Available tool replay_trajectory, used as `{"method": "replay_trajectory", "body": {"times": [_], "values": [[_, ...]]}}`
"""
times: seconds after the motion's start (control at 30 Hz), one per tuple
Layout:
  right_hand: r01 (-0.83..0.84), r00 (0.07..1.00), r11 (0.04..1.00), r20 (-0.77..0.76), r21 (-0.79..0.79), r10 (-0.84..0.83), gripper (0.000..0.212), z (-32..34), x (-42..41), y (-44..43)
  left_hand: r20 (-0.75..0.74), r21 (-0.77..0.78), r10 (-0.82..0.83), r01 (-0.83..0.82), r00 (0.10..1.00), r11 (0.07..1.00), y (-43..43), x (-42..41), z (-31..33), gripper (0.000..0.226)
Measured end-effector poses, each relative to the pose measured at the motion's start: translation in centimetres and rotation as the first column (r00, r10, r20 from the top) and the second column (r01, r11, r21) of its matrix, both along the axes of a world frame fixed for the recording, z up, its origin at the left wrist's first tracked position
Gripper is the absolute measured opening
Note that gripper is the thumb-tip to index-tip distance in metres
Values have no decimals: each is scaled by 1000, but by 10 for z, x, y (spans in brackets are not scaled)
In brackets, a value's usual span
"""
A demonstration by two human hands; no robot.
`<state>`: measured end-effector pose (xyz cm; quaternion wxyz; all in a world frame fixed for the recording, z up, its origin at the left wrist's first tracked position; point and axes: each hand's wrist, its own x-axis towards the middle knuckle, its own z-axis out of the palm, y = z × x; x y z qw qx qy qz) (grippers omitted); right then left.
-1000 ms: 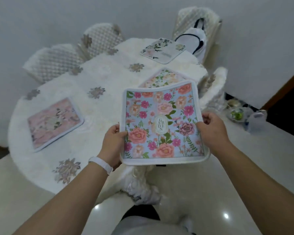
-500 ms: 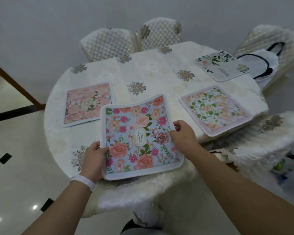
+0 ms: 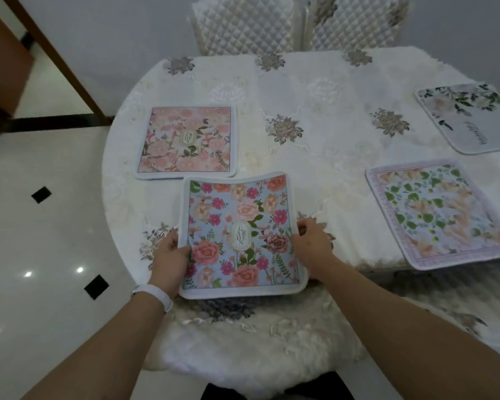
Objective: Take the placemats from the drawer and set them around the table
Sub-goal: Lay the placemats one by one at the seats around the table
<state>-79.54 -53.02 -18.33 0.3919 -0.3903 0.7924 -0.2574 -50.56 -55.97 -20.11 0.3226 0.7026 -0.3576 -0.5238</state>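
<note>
blue placemat (image 3: 240, 235) held, white table (image 3: 329, 116)

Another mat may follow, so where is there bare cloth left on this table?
Widest bare stretch: the far edge before the two chairs, between the pink mat and the white mat. A narrower gap lies between the blue mat and the green mat. Crowded near left: blue mat's corner meets the pink one.
</note>
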Motion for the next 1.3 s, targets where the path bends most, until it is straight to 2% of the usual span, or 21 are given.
{"method": "replay_trajectory", "body": {"times": [0.1,0.27,0.37,0.47,0.57,0.87,0.93,1.0,1.07,1.1,1.2,1.27,1.3], "values": [[-11,1000,999,-22,38,12,7,-13,-3,-8,25,27,16,-16,1000,1000,-3,0,-10,27],[-20,999,998,-27,56,22,17,-26,-9,-14,19,51,55,-56,998,997,-7,1,-21,27],[7,1000,997,-21,72,-5,9,-32,-10,-19,-15,55,71,-70,997,996,-11,3,-24,25],[21,1000,997,-8,76,-21,11,-34,-10,-24,-7,63,81,-80,997,995,-16,5,-25,24],[45,999,995,21,85,-47,14,-37,-9,-28,47,64,124,-127,991,990,-19,4,-26,23],[37,998,998,-47,40,-35,24,-41,-7,-24,130,5,72,-73,989,997,-17,5,-26,24],[47,997,998,-62,44,-44,27,-38,-4,-24,208,-28,48,-43,977,999,-14,4,-23,25],[-20,981,999,-195,29,26,41,-36,1,-22,412,-128,-49,111,910,986,-11,5,-22,31],[-222,884,975,-425,-21,192,53,-35,8,-18,647,-204,-173,387,742,899,-8,3,-23,39],[-348,816,937,-498,-18,293,56,-36,13,-16,719,-197,-232,513,655,835,-6,0,-23,41],[-651,579,746,-545,139,607,62,-48,29,-11,790,-55,-449,779,417,625,-3,-13,-31,56],[-744,458,641,-554,188,695,66,-59,40,-13,804,50,-532,862,265,504,-7,-23,-41,62],[-766,420,611,-565,198,710,68,-64,45,-16,810,69,-540,879,227,472,-11,-27,-45,62]]}}
